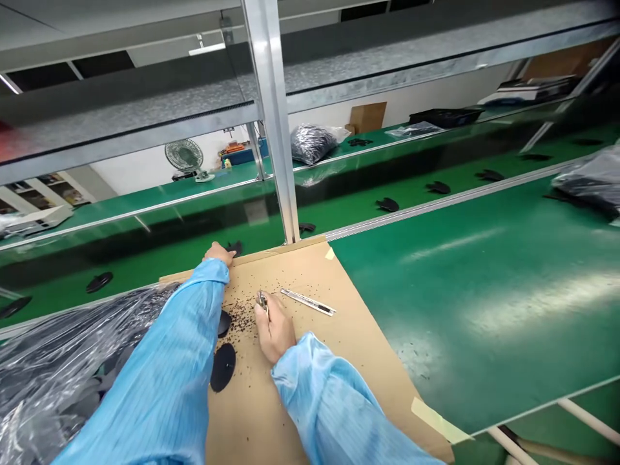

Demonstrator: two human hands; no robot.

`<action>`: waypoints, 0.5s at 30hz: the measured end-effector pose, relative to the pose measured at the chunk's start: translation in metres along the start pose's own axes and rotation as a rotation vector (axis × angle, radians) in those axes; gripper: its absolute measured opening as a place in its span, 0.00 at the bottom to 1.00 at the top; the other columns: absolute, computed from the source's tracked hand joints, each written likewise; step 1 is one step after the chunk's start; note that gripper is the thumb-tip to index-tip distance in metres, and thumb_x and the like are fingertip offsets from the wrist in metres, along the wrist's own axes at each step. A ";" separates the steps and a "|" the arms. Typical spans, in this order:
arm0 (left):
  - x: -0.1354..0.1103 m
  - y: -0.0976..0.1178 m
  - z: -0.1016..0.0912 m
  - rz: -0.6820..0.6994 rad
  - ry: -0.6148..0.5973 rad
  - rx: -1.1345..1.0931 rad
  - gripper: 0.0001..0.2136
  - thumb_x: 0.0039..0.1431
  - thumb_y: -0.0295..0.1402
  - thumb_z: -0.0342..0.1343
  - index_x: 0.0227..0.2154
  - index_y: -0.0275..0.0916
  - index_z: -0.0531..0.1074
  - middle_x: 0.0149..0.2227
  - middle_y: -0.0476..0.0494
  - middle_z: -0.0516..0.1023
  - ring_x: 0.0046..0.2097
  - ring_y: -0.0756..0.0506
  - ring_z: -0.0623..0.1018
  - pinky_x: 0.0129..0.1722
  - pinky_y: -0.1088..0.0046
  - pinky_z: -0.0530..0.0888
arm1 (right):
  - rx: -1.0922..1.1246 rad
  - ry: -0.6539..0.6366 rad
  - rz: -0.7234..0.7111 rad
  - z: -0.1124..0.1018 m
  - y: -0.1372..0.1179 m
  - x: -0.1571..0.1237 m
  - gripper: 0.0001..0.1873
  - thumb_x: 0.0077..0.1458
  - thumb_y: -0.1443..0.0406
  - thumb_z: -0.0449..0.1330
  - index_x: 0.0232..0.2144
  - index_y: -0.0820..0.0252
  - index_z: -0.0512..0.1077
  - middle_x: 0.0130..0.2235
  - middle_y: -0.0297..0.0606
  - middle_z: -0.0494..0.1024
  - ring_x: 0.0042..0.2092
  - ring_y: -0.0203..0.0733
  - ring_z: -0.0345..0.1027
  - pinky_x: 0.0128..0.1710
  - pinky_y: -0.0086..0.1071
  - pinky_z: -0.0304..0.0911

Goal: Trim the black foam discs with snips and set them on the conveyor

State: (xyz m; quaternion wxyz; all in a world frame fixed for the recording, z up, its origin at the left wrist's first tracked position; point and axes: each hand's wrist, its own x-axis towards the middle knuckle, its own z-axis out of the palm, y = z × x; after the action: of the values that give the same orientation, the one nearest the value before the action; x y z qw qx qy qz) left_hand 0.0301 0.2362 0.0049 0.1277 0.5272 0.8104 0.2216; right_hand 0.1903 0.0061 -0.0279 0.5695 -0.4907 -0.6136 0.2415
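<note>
My left hand [219,252] reaches over the cardboard edge to the green belt, its fingers closed at a flat black part [235,248] with uneven edges. Part of the grip is hidden. Over the brown cardboard [349,361], my right hand [277,328] is wrapped around small metal nippers [262,301], whose tips point away from me. A slim utility knife [309,301] lies just right of that hand. Tiny black scraps [242,316] are scattered to its left. Two oval black pieces, one nearer [223,367] and one partly behind my left sleeve [223,323], rest on the cardboard.
A clear plastic bag of dark parts [111,349] lies at left, under my left arm. Black parts [387,205] are spaced along the green belt [339,210]. A metal post [276,123] rises beyond the cardboard. Another bag [593,177] sits at far right.
</note>
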 end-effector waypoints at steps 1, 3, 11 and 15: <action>-0.001 0.001 0.000 0.014 0.021 -0.025 0.29 0.43 0.34 0.67 0.48 0.31 0.65 0.51 0.22 0.71 0.55 0.29 0.70 0.52 0.54 0.67 | 0.003 -0.003 0.003 0.000 -0.001 0.000 0.20 0.63 0.59 0.46 0.50 0.62 0.68 0.47 0.46 0.75 0.49 0.47 0.68 0.51 0.40 0.63; -0.005 0.002 -0.003 0.055 0.077 -0.092 0.29 0.45 0.30 0.66 0.51 0.33 0.64 0.51 0.27 0.72 0.55 0.33 0.71 0.52 0.59 0.67 | 0.008 -0.005 0.007 -0.001 -0.001 0.001 0.20 0.64 0.58 0.46 0.50 0.63 0.68 0.46 0.46 0.75 0.49 0.47 0.68 0.50 0.40 0.63; -0.072 -0.013 -0.047 0.148 0.168 -0.536 0.12 0.52 0.33 0.59 0.41 0.35 0.72 0.38 0.41 0.77 0.36 0.46 0.76 0.35 0.72 0.71 | 0.063 0.028 0.030 0.002 0.009 0.003 0.22 0.65 0.54 0.45 0.49 0.63 0.69 0.46 0.48 0.76 0.49 0.48 0.70 0.50 0.41 0.64; -0.140 -0.053 -0.071 0.099 -0.115 -1.126 0.14 0.46 0.33 0.64 0.36 0.35 0.73 0.35 0.45 0.76 0.25 0.53 0.70 0.20 0.79 0.62 | 0.106 0.035 0.005 0.001 0.014 0.002 0.24 0.65 0.53 0.46 0.51 0.62 0.68 0.46 0.48 0.76 0.50 0.49 0.70 0.50 0.42 0.66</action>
State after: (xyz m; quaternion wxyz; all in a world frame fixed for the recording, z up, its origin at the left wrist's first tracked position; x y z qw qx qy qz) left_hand 0.0140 0.0743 0.0363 0.4226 0.4265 0.5332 0.5960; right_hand 0.1938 0.0137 -0.0394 0.6049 -0.4655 -0.5887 0.2662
